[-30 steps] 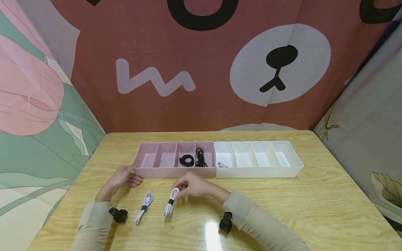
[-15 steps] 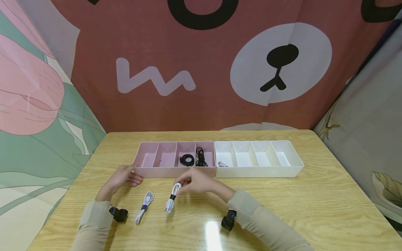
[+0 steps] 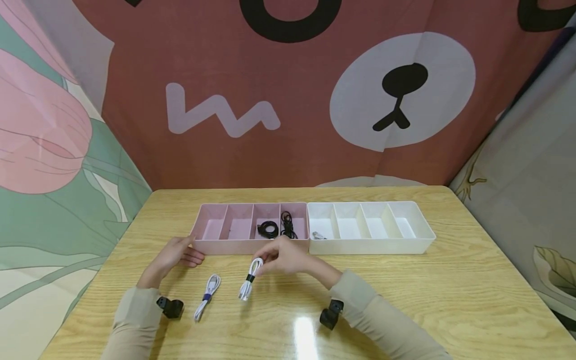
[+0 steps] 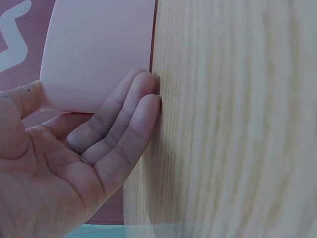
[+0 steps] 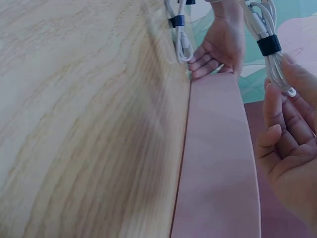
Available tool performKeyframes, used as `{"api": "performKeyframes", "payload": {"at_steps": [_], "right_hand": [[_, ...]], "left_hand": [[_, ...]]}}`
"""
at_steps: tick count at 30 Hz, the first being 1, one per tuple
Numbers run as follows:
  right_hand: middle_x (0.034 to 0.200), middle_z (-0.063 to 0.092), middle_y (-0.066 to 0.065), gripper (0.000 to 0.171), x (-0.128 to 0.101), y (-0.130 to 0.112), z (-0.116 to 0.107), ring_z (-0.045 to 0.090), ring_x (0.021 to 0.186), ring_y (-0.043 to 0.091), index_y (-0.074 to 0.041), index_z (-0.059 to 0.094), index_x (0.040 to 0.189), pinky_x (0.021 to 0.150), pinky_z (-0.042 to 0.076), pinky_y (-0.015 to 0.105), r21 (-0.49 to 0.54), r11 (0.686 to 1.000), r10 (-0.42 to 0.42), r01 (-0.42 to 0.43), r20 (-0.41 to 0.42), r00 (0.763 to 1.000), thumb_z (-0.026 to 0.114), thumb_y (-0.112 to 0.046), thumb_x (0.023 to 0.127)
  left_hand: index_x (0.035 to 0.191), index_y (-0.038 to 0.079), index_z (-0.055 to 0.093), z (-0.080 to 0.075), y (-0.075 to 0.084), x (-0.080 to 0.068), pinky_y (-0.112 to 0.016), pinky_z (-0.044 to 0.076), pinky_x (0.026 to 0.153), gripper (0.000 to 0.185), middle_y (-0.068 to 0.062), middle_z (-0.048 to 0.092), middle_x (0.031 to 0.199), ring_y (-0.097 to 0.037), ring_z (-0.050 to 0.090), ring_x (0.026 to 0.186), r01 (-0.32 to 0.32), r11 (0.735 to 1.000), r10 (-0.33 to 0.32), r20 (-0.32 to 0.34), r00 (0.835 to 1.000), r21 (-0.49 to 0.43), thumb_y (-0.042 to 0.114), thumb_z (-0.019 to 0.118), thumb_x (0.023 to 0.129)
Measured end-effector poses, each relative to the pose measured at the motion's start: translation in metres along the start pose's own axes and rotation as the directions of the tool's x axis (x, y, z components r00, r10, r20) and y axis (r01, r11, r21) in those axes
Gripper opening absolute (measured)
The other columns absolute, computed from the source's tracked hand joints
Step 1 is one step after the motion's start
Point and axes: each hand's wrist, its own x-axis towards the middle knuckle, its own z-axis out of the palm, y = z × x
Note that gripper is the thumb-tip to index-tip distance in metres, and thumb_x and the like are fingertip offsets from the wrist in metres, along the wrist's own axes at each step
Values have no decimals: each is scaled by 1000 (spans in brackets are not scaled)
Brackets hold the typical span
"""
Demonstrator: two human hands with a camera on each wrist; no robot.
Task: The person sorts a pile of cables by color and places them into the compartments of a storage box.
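Note:
My right hand [image 3: 283, 256] pinches one end of a bundled white cable [image 3: 250, 279] with a black strap, the bundle hanging tilted in front of the pink box. The right wrist view shows thumb and fingertips on the looped end of this cable [image 5: 270, 49]. My left hand [image 3: 174, 254] rests at the front left corner of the pink divided box [image 3: 243, 247]; in the left wrist view its loosely extended fingers lie along the box wall [image 4: 99, 49]. On the table between the hands lies a second white cable [image 3: 208, 297] with a dark blue strap.
Black coiled cables [image 3: 268, 230] sit in the two right compartments of the pink box. A white divided box [image 3: 369, 247] stands against its right end, with a small pale connector [image 3: 318, 235] in its leftmost compartment. A printed cloth [image 3: 270, 160] hangs behind the wooden table [image 3: 450, 290].
My right hand has carried the black-strapped white cable up and slightly right, toward the pink box. The left hand and the other white cable have stayed put.

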Motion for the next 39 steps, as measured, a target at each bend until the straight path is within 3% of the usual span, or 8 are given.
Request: {"api": "performKeyframes", "payload": {"at_steps": [13,25,39], "right_hand": [[73,66,7,23,-7,-2,-13,55,60,5,1,69,93,56,48,20,3,999,-33,33,-41,999,75,-6,72],[73,67,1,17,-14,-6,-25,58,62,7,-4,70,91,57,49,24,31,999,-40,42,-67,997,74,-9,75],[74,67,6,18,-21,-17,-40,58,62,11,-1,70,91,55,49,25,45,997,-62,68,-122,991,73,-4,74]], "left_hand": [[122,-22,37,0,4,-2,-36,53,67,63,-17,66,82,-22,65,72,-11,1000,11,15,1000,-9,36,24,100],[122,-22,37,1,3,-2,-36,53,67,63,-16,66,82,-22,65,72,-5,1000,5,11,1000,-2,36,24,100],[121,-22,37,1,3,-2,-37,53,67,62,-17,66,83,-23,65,73,-1,1000,1,16,1000,-3,36,24,100]]}}
